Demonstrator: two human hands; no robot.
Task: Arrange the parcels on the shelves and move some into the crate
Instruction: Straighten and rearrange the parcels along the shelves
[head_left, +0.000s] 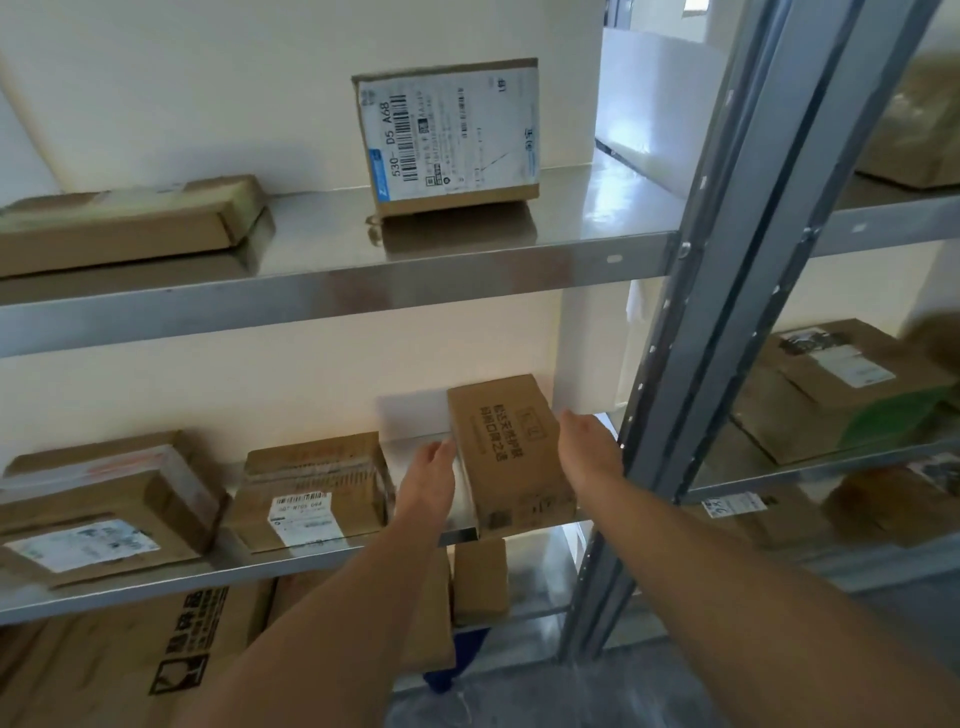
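Observation:
A brown cardboard parcel with black printed characters (506, 452) lies flat on the middle metal shelf (218, 577), at its right end. My left hand (428, 475) rests against the parcel's left side and my right hand (587, 444) against its right side, so both hands clasp it between them. To the left on the same shelf lie a labelled box (311, 493) and a stack of two flat parcels (104, 499). On the upper shelf (332, 291) a box with a white shipping label (452, 137) stands upright, and a long flat parcel (130, 221) lies at the left.
A grey steel upright (727, 312) stands just right of my right hand. Beyond it a second rack holds more cardboard parcels (831, 384). Below the middle shelf stand a big printed carton (130, 665) and smaller boxes (480, 579). A cream wall backs the shelves.

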